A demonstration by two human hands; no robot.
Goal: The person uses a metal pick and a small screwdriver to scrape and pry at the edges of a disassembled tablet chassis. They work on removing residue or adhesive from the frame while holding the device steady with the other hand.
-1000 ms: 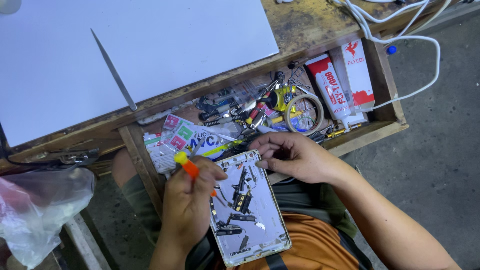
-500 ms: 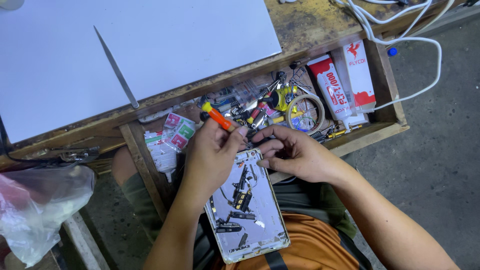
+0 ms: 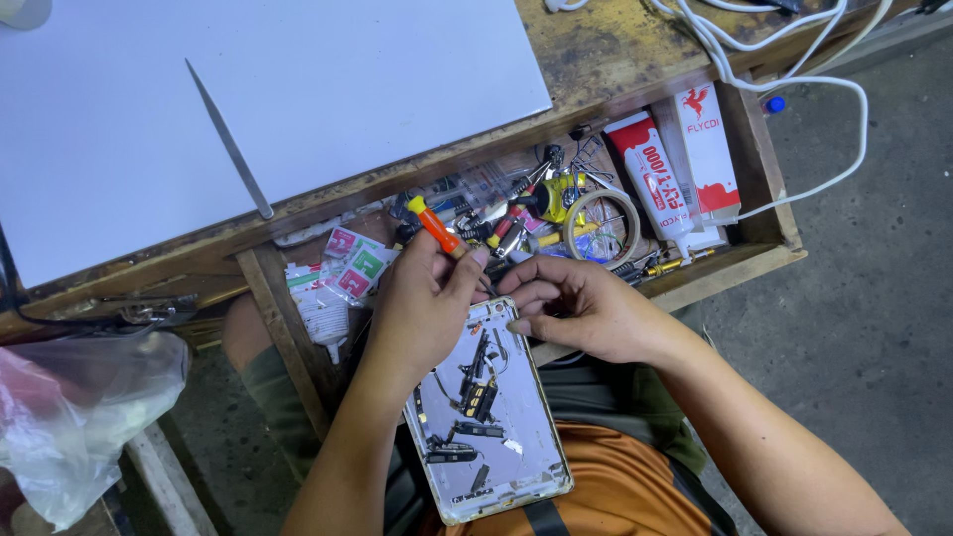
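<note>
While the left hand (image 3: pixel 422 308) pinches an orange-handled screwdriver (image 3: pixel 437 226) between thumb and fingers, its tip meets the top edge of the opened phone back (image 3: pixel 491 417) lying on the person's lap. Curled fingers of the right hand (image 3: pixel 581 313) grip that same top edge, just below the open drawer (image 3: pixel 764 159) front.

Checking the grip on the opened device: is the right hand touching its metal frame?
Touching. In the head view the right hand has its fingertips pressed on the top edge of the opened device, with no gap visible.
</note>
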